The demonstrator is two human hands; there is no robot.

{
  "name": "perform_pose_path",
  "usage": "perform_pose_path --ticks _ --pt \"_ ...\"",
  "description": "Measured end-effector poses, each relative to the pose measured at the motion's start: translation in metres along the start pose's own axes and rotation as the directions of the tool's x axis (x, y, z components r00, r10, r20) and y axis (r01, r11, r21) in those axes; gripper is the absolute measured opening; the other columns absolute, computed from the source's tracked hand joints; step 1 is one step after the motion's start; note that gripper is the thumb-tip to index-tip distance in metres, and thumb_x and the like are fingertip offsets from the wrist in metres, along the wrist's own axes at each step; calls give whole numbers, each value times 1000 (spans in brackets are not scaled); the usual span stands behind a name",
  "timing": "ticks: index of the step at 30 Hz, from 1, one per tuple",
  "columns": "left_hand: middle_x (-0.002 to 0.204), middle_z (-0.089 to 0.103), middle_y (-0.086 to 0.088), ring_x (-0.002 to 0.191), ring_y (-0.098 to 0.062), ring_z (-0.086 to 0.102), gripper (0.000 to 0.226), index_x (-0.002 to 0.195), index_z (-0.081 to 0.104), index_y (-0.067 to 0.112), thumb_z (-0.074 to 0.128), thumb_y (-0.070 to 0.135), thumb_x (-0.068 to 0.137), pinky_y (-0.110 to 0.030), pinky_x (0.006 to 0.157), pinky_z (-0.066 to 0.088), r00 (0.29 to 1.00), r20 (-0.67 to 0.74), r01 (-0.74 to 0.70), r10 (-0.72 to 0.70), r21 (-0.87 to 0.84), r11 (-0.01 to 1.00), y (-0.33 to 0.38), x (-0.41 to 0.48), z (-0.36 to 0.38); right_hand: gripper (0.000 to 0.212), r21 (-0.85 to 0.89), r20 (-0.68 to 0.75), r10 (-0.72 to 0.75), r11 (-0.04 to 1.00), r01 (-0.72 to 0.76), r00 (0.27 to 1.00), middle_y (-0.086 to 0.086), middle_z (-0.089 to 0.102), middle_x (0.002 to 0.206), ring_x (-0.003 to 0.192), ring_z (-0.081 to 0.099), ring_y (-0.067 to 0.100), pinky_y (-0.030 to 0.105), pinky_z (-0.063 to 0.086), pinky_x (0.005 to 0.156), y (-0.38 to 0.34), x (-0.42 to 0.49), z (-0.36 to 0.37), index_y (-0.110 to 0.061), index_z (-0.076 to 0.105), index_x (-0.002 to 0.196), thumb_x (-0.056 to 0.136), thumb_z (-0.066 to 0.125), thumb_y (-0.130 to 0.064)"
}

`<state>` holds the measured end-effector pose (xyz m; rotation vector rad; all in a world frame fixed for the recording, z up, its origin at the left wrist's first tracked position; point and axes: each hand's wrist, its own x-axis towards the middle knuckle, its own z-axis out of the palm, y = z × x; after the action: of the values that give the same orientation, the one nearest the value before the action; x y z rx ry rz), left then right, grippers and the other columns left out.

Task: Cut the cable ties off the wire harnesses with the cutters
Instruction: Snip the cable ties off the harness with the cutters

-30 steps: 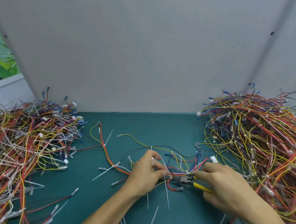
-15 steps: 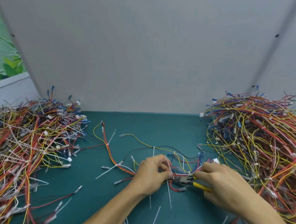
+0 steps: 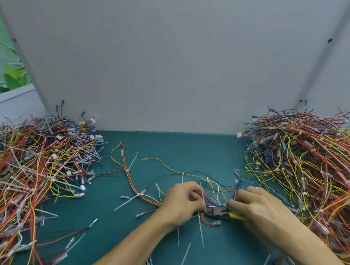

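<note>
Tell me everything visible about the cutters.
The cutters are small, with a dark metal head and yellow handles that look plastic-coated. They lie nearly level, low over the green mat, nose pointing left into the harness wires. The right hand grips the handles and hides most of them; the left hand pinches the wires beside the nose. Blade state is unclear.

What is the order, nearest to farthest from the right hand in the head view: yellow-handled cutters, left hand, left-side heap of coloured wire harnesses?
1. Yellow-handled cutters: gripped in the right hand itself.
2. Left hand: just left of the cutters' tip, holding the loose wire harness.
3. Left-side heap of coloured wire harnesses: far left.
</note>
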<state>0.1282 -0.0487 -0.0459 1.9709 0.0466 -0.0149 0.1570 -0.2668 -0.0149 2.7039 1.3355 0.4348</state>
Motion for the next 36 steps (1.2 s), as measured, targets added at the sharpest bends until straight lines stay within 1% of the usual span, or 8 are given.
perform_pose_path --ticks 9,13,16,18,20,26,32,36 --pt "66 60 10 54 -1 50 21 75 61 24 63 4 82 -13 51 38 999 28 21 -20 -9 1000 4 1 4 30 19 22 -6 1000 5 1000 -8 56 67 54 55 19 23 44 45 -1 0 2 -24 64 71 51 86 -18" --pt "67 61 11 59 -7 49 16 75 58 22 54 10 87 -24 58 41 997 -14 80 -81 -12 997 9 3 3 34 76 76 40 996 -46 996 -12 57 68 57 60 14 20 38 40 -5 -2 -2 -27 67 74 45 85 -24" --pt "72 68 8 70 -13 53 16 82 51 17 42 9 92 -29 68 41 990 -63 119 -125 -90 989 9 2 -2 31 111 183 75 989 -96 980 -14 58 97 89 61 12 26 46 62 -4 -5 1 -34 62 105 74 63 -32" --pt "64 61 8 59 -12 43 18 85 49 19 36 9 92 -27 59 34 986 -108 114 -128 -123 986 8 0 -8 34 147 203 97 981 -128 974 -14 53 109 102 56 14 28 45 74 -1 -8 5 -34 54 117 83 50 -31" --pt "57 48 11 50 -8 35 22 85 48 23 33 7 88 -25 52 28 981 -154 100 -115 -107 989 8 -1 -15 34 160 197 140 972 -173 970 -14 53 111 104 55 15 29 46 75 1 -9 8 -33 54 117 83 49 -31" --pt "66 46 2 66 -23 41 12 80 38 16 33 8 86 -39 65 38 992 -103 -57 79 208 976 6 -7 -26 38 160 200 184 963 -217 962 -15 51 111 104 54 14 29 47 76 3 -10 13 -34 53 120 82 47 -32" --pt "54 27 7 54 -14 25 18 67 27 25 43 17 68 -23 49 21 938 4 -324 346 359 875 5 -19 -26 43 182 206 178 959 -216 962 -18 49 114 108 51 10 26 45 80 -1 -9 15 -37 48 125 82 45 -33" --pt "69 55 2 65 -17 47 9 79 52 21 53 12 79 -28 61 38 897 135 -424 421 529 735 -6 -14 -26 37 140 203 171 969 -202 964 -16 47 108 103 51 12 25 38 73 -3 -5 14 -36 48 120 83 45 -33"
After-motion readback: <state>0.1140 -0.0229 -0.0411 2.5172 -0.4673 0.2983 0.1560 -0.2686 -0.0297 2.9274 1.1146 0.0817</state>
